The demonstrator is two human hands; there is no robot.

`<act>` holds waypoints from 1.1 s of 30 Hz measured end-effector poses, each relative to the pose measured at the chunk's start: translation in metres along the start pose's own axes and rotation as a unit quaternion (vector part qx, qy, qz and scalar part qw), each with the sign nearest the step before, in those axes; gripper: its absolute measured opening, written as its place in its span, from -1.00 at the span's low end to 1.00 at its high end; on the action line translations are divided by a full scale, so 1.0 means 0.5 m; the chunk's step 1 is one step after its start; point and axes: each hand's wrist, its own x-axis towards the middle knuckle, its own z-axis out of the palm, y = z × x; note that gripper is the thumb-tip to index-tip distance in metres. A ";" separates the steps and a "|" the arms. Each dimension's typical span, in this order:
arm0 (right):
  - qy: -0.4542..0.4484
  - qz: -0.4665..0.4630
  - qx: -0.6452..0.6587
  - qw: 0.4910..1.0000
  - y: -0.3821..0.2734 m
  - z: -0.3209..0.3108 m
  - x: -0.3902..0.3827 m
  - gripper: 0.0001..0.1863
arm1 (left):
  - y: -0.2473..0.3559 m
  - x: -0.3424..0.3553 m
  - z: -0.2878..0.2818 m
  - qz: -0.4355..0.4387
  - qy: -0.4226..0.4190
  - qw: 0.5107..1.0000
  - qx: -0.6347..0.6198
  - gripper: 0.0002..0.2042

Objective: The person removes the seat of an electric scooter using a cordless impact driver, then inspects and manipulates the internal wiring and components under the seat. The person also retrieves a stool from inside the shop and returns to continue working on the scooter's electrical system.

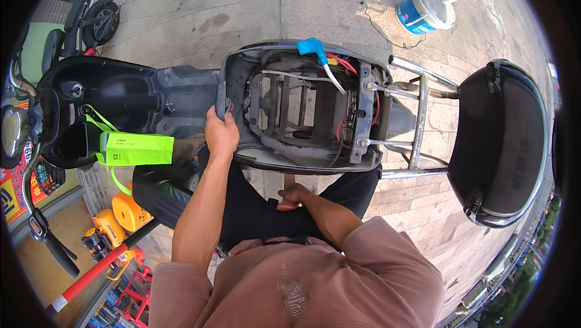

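The left hand (221, 133) grips the front rim of the grey scooter body (302, 110) — seat off, frame and wires bared — while the right hand (295, 195) closes around an orange-handled tool (287, 206).

The open scooter bay (302, 116) is crowded by frame bars (284, 101), red wires (342, 128) and a blue connector (313, 47); only narrow gaps remain.

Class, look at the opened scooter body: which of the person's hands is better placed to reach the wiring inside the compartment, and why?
Left, probably. The left hand already grips the front rim of the open compartment, close to the red wires. The right hand is down at the lap, holding something orange, outside the scooter body.
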 end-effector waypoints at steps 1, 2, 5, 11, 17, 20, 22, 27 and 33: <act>0.017 0.045 0.046 0.998 0.001 -0.008 -0.002 -0.22 | 0.000 0.000 0.000 0.009 0.005 1.000 -0.008 -0.52; 0.008 0.088 0.086 0.992 -0.002 -0.007 -0.009 -0.16 | 0.004 0.003 0.001 0.002 0.001 1.000 -0.003 -0.51; 0.047 0.074 -0.063 0.994 -0.017 -0.033 -0.041 -0.16 | 0.017 0.001 -0.008 -0.030 -0.018 0.999 0.008 -0.49; 0.427 -0.155 -0.005 0.891 0.002 0.020 -0.194 -0.42 | 0.044 -0.003 -0.024 -0.082 -0.051 0.995 0.016 -0.59; 0.531 -0.239 0.166 0.796 0.048 0.072 -0.432 -0.69 | 0.056 -0.001 -0.034 -0.093 -0.067 0.993 0.020 -0.56; 0.585 -0.279 0.162 0.744 0.052 0.043 -0.522 -0.74 | 0.054 0.001 -0.033 -0.095 -0.069 0.993 0.024 -0.55; 0.621 -0.315 0.148 0.703 0.042 0.003 -0.565 -0.79 | 0.049 0.001 -0.029 -0.094 -0.071 0.993 0.021 -0.55; 0.757 -0.372 0.042 0.535 -0.036 -0.206 -0.611 -0.83 | 0.037 0.005 -0.019 -0.068 -0.050 0.996 0.016 -0.52; 0.781 -0.259 -0.069 0.564 -0.101 -0.321 -0.553 -0.75 | 0.038 0.065 -0.035 -0.086 -0.135 0.986 -0.045 -0.24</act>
